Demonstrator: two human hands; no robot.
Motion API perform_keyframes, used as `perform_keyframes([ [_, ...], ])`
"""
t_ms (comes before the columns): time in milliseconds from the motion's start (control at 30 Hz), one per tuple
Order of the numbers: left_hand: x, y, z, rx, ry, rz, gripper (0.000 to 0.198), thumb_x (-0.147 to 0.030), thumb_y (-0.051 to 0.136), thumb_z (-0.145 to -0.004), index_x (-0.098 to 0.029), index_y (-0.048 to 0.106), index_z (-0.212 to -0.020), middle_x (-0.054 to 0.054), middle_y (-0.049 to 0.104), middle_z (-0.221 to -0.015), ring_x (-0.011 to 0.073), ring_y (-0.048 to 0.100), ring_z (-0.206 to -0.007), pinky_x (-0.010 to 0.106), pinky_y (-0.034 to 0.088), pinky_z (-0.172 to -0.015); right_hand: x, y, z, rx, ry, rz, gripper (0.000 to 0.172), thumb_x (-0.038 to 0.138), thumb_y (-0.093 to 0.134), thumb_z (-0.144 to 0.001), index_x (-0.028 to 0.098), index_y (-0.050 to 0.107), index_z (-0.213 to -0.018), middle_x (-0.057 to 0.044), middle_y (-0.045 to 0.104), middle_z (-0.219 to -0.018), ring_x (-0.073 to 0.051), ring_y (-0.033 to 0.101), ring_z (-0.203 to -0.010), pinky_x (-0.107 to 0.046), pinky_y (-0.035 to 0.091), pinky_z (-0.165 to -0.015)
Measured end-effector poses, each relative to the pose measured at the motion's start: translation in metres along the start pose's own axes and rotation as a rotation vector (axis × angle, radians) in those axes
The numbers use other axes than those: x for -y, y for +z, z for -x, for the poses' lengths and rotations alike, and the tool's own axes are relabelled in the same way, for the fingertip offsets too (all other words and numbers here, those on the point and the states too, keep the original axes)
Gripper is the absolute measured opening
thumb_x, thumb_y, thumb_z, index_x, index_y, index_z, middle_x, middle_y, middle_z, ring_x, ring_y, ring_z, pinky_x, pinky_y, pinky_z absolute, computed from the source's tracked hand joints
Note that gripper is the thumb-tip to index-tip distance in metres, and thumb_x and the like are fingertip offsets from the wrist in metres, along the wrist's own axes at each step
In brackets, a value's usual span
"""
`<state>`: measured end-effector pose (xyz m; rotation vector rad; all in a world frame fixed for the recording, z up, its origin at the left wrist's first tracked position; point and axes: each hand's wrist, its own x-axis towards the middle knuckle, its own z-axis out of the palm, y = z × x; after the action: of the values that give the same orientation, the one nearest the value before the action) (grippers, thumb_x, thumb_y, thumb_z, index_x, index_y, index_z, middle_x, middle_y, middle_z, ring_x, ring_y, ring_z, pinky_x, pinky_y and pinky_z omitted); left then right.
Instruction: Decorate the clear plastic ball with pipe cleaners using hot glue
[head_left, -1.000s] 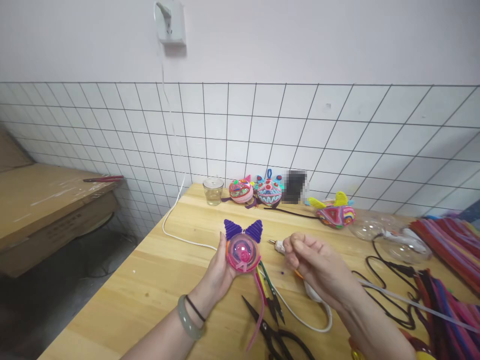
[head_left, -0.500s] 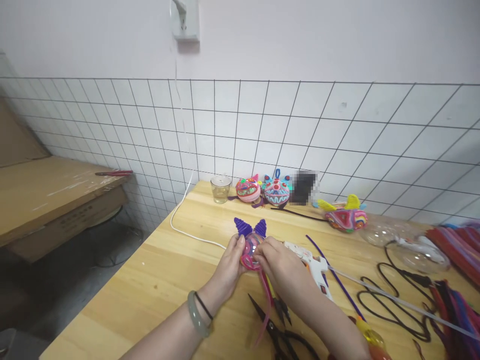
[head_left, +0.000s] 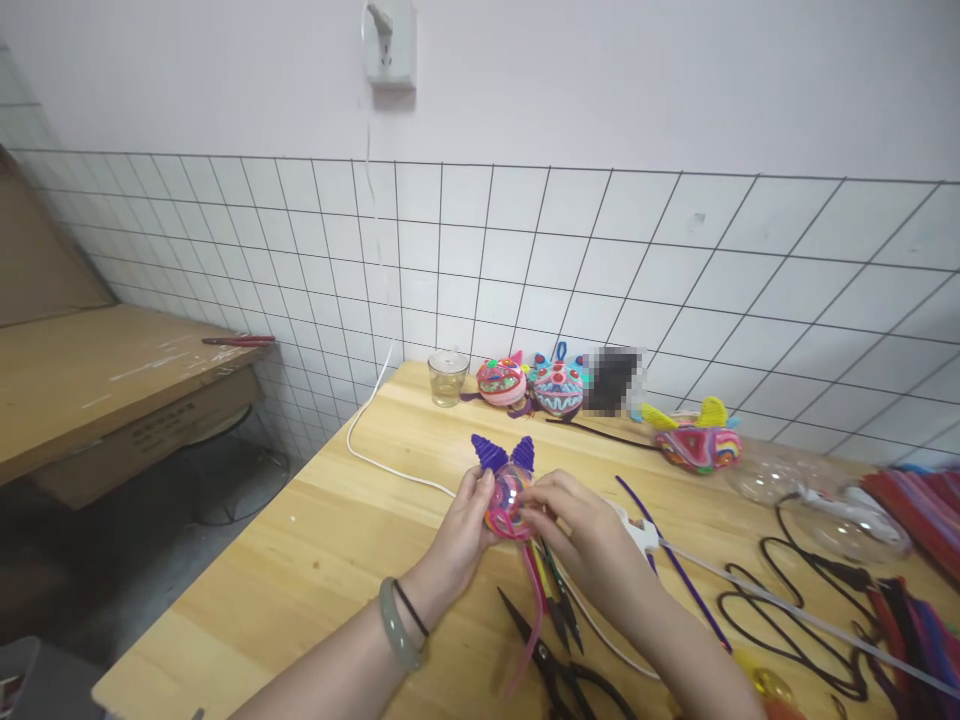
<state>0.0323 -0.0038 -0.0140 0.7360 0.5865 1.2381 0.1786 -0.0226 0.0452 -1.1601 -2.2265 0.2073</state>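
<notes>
Writing: none legible on any item; a pixelated dark patch (head_left: 613, 380) by the wall shows nothing readable.

Wooden table (head_left: 315, 560): light plank top, set against a white tiled wall (head_left: 675, 260); bears everything below.

Bundle of coloured pipe cleaners (head_left: 919, 510): red and mixed colours, at the far right edge.

White cable (head_left: 375, 400): drops from a wall socket (head_left: 388, 42) and runs across the tabletop toward the hands.

Black cord (head_left: 780, 590): looped on the right, apart from the hands.

Black scissors (head_left: 551, 675): flat on the table just below the hands.

Finished ornaments: a fish-like piece with yellow fins (head_left: 697, 440); two round faces (head_left: 529, 382) near the wall, beside a small glass jar (head_left: 447, 376).

Clear ball ornament (head_left: 507, 492): purple pipe-cleaner ears on top, pink spiral on its face, a pink tail hanging to the table; held above the table's middle.

Left hand (head_left: 461, 525): fingers wrapped round the ornament's left side, gripping it; bangle on the wrist.

Right hand (head_left: 581, 530): fingertips pinched against the ornament's right front, pressing the pink piece.

Glue gun (head_left: 637, 532): white, mostly hidden behind the right hand.
</notes>
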Motion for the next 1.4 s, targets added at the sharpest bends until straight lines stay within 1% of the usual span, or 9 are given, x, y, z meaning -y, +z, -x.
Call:
perform_keyframes([
  [300, -0.001, -0.001, 0.0, -0.001, -0.025, -0.058, 0.032, -0.046, 0.063, -0.081, -0.021, 0.056, -0.102, 0.004, 0.065, -0.097, 0.0173, 0.063, -0.083, 0.03, 0.052, -0.068, 0.001, 0.012, -0.011, 0.092, -0.216, 0.34, 0.02, 0.009, 0.045, -0.092, 0.015, 0.063, -0.083, -0.01, 0.064, -0.081, -0.023, 0.059, -0.075, -0.034, 0.048, -0.067],
  [600, -0.008, 0.002, -0.004, -0.072, -0.089, 0.16, 0.037, -0.044, 0.056, -0.086, -0.014, 0.061, -0.107, 0.012, 0.069, -0.106, 0.0243, 0.066, -0.094, 0.043, 0.053, -0.082, -0.02, -0.053, 0.018, -0.111, 0.291, -0.18, 0.024, 0.04, 0.053, -0.087, 0.023, 0.065, -0.076, -0.006, 0.065, -0.077, -0.02, 0.059, -0.069, -0.031, 0.047, -0.065],
  [833, -0.012, -0.005, -0.005, -0.064, -0.182, 0.266, 0.051, -0.053, 0.05, -0.087, -0.01, 0.061, -0.112, 0.016, 0.071, -0.104, 0.027, 0.069, -0.088, 0.039, 0.056, -0.071, -0.037, -0.06, 0.069, 0.101, 0.449, -0.213, 0.035, 0.043, 0.066, -0.076, 0.023, 0.06, -0.049, 0.0, 0.057, -0.045, -0.015, 0.05, -0.044, -0.026, 0.038, -0.044],
  [900, -0.01, -0.008, -0.006, -0.045, -0.143, 0.256, 0.046, -0.048, 0.057, -0.084, -0.011, 0.062, -0.11, 0.016, 0.07, -0.106, 0.028, 0.068, -0.089, 0.039, 0.056, -0.07, -0.045, -0.053, 0.083, 0.197, 0.395, -0.101, 0.029, 0.037, 0.064, -0.08, 0.024, 0.065, -0.054, 0.0, 0.06, -0.048, -0.016, 0.053, -0.045, -0.026, 0.039, -0.045],
  [967, -0.008, -0.01, -0.005, -0.03, -0.113, 0.247, 0.041, -0.042, 0.064, -0.081, -0.013, 0.062, -0.11, 0.015, 0.07, -0.106, 0.028, 0.068, -0.09, 0.04, 0.055, -0.071, -0.052, -0.048, 0.092, 0.25, 0.331, 0.009, 0.012, 0.027, 0.062, -0.081, 0.027, 0.074, -0.078, -0.004, 0.072, -0.071, -0.021, 0.065, -0.063, -0.029, 0.048, -0.057],
  [1000, -0.008, -0.01, -0.005, -0.025, -0.111, 0.245, 0.039, -0.04, 0.065, -0.081, -0.014, 0.062, -0.11, 0.014, 0.07, -0.106, 0.0276, 0.068, -0.09, 0.04, 0.055, -0.072, -0.053, -0.046, 0.095, 0.242, 0.302, 0.045, 0.019, 0.023, 0.062, -0.079, 0.028, 0.074, -0.093, -0.006, 0.074, -0.088, -0.024, 0.068, -0.076, -0.033, 0.051, -0.065],
  [1067, -0.008, -0.01, -0.004, -0.012, -0.137, 0.247, 0.037, -0.039, 0.064, -0.082, -0.014, 0.062, -0.108, 0.013, 0.07, -0.104, 0.0265, 0.068, -0.088, 0.039, 0.055, -0.071, -0.05, -0.044, 0.093, 0.18, 0.262, 0.064, 0.04, 0.02, 0.062, -0.078, 0.028, 0.066, -0.117, -0.009, 0.069, -0.114, -0.028, 0.065, -0.099, -0.039, 0.051, -0.082],
  [1133, -0.009, -0.01, -0.003, 0.011, -0.184, 0.247, 0.037, -0.042, 0.061, -0.083, -0.013, 0.064, -0.107, 0.014, 0.071, -0.102, 0.0259, 0.068, -0.085, 0.038, 0.054, -0.069, -0.04, -0.041, 0.081, 0.118, 0.24, 0.013, 0.039, 0.022, 0.06, -0.082, 0.027, 0.063, -0.121, -0.01, 0.066, -0.118, -0.027, 0.063, -0.104, -0.04, 0.049, -0.089],
  [1400, -0.007, -0.009, 0.001, 0.075, -0.265, 0.275, 0.041, -0.046, 0.067, -0.077, -0.012, 0.067, -0.102, 0.012, 0.073, -0.096, 0.0229, 0.067, -0.083, 0.037, 0.052, -0.078, 0.007, -0.008, 0.014, -0.127, 0.3, -0.329, 0.013, 0.027, 0.056, -0.088, 0.02, 0.066, -0.089, -0.005, 0.066, -0.079, -0.017, 0.058, -0.07, -0.029, 0.048, -0.064],
])
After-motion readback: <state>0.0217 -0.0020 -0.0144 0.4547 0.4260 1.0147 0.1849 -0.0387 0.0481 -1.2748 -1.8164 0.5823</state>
